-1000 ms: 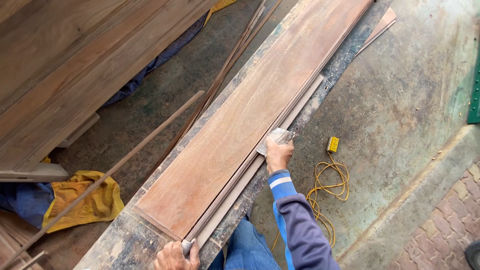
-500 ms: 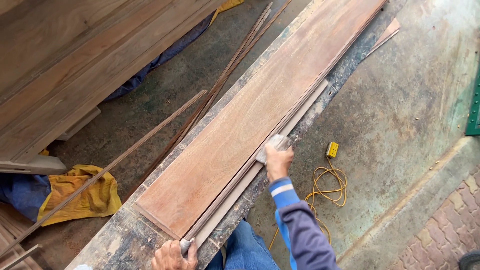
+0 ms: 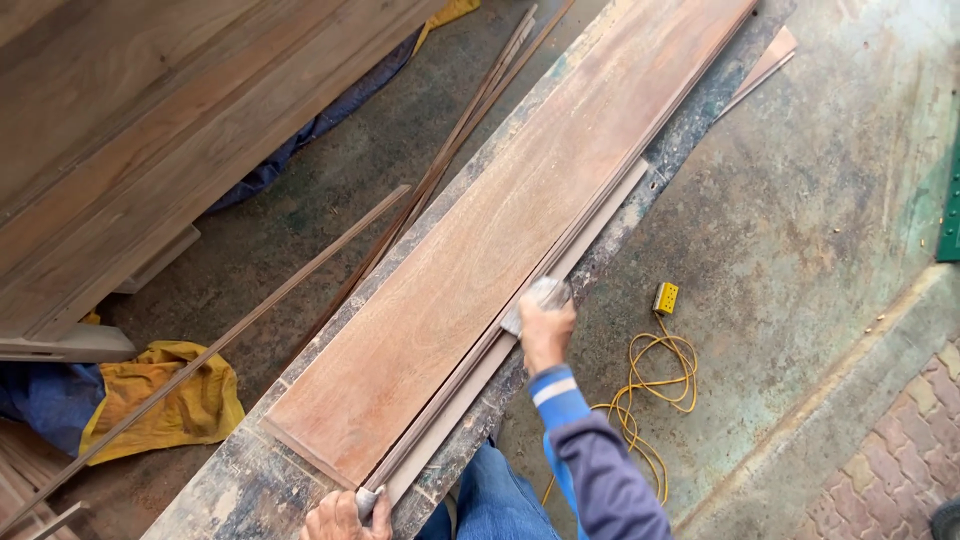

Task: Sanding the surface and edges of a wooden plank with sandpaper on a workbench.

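Note:
A long reddish-brown plank (image 3: 480,270) lies on a stained workbench (image 3: 250,480). Thin grey-brown strips (image 3: 470,385) run along the plank's right edge. My right hand (image 3: 545,330) presses a folded grey piece of sandpaper (image 3: 535,298) onto the strips about halfway along. At the bottom of the view my left hand (image 3: 335,517) grips the near end of the strips. My right arm wears a blue and grey sleeve.
Thin wooden slats (image 3: 330,265) lean to the left of the bench. Large boards (image 3: 130,130) fill the upper left. A yellow cloth (image 3: 170,395) lies on the floor at left. A yellow cable with a socket block (image 3: 665,297) lies right of the bench on concrete.
My right hand has slid the sandpaper back along the strips toward me. My left hand stays at the strips' near end.

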